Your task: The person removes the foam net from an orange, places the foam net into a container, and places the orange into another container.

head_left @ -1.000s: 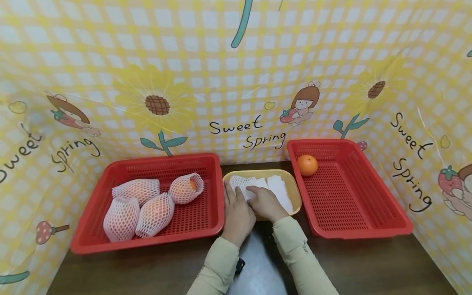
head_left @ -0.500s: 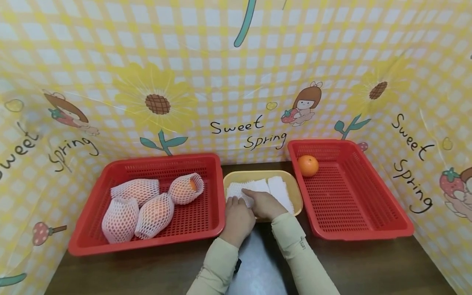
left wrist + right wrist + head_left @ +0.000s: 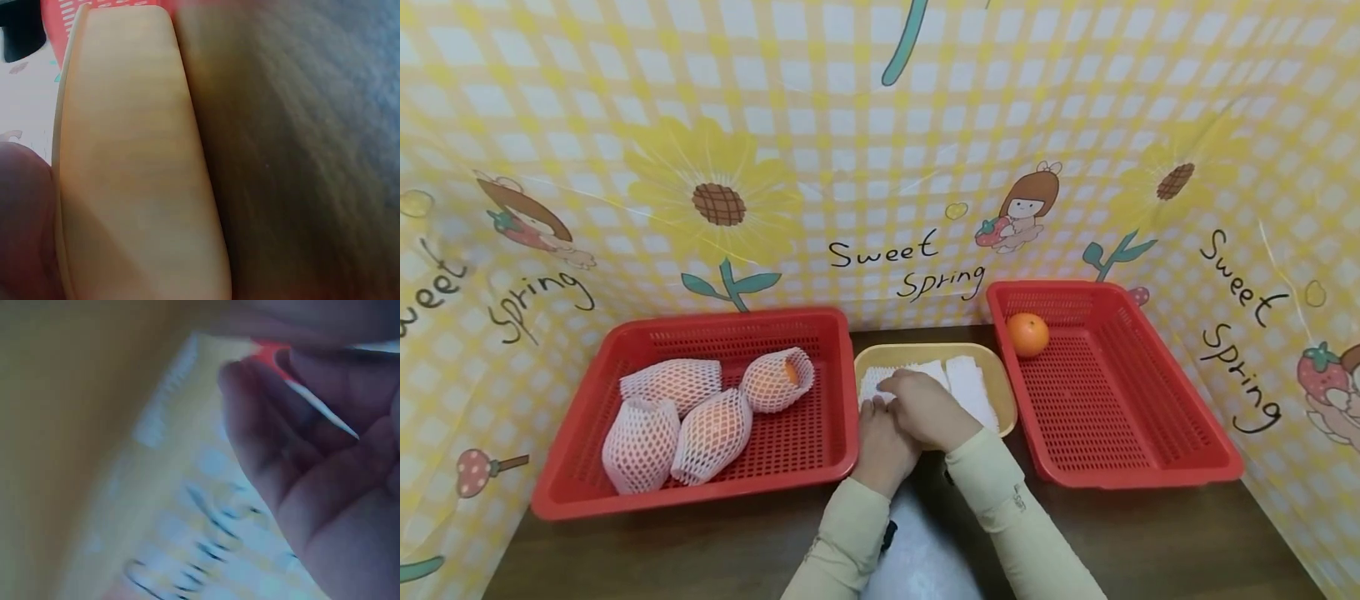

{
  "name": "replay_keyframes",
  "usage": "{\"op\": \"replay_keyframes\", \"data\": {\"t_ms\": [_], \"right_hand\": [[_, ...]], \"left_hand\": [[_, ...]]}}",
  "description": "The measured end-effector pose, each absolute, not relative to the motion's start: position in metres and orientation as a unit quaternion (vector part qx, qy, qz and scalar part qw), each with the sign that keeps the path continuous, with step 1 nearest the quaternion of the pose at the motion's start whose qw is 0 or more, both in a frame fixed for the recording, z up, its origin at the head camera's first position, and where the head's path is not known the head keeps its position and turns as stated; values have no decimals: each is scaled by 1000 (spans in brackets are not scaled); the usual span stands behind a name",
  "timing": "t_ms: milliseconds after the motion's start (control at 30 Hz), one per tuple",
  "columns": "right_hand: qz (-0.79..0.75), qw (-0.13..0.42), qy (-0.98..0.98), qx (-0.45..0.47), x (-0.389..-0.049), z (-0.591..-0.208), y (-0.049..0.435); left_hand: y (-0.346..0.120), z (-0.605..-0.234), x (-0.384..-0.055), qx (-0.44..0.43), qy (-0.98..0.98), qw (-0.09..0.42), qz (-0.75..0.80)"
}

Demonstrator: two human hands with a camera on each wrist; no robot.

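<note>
My left hand (image 3: 883, 442) reaches over the near rim of a shallow yellow tray (image 3: 994, 375), its fingers curled on a white foam fruit net (image 3: 871, 377) at the tray's left. Close against it, partly crossing over it, my right hand (image 3: 932, 408) pinches at the same net; the fingertips' exact hold is hidden. More white foam nets (image 3: 972, 385) lie flat in the tray's right side. In the left wrist view, the tray's outer wall (image 3: 137, 144) fills the middle, with part of the hand at the left. Curled fingers (image 3: 250, 419) show in the blurred right wrist view.
A red basket (image 3: 700, 502) at the left holds several net-wrapped fruits (image 3: 711, 437). Another red basket (image 3: 1138, 477), at the right, has a bare orange (image 3: 1027, 335) in its far left corner. Checked yellow cloth (image 3: 880, 167) rises behind and on both sides.
The left fingers, straight over the net earlier, have curled and drawn back toward the near rim. My right hand has shifted left, over the left one. The baskets' fruits stay put.
</note>
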State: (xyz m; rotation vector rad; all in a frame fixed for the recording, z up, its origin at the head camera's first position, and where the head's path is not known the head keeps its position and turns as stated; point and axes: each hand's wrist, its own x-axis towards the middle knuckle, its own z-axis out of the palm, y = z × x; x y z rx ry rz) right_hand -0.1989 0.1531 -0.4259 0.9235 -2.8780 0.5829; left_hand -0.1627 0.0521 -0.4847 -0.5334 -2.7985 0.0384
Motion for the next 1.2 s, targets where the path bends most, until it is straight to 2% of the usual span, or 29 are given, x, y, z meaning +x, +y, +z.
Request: {"op": "replay_keyframes", "data": {"t_ms": [167,300,433,600,733,900,1033,1200], "right_hand": [[196,-53,-938,280,-213,-448,159],[190,-92,-942,261,-215,-453,163],[169,-109,-952,229,-215,-453,165],[182,-101,-951,227,-216,-457,166],[195,-84,-948,237,-217,-465,166],[215,-57,-932,287,-210,-466,168],[247,-41,-915,316,-207,-463,172],[343,-51,-905,245,-203,-448,180]], "left_hand": [[50,-484,-162,-180,-976,126,-6],[52,-481,-162,-169,-980,105,-10],[58,-478,-161,-189,-978,89,19],[57,-479,-160,-207,-970,114,59],[53,-482,-160,-206,-970,113,68],[50,-486,-157,-191,-970,138,59],[49,-491,-152,-162,-967,192,-31],[53,-491,-142,-158,-931,214,-249]]}}
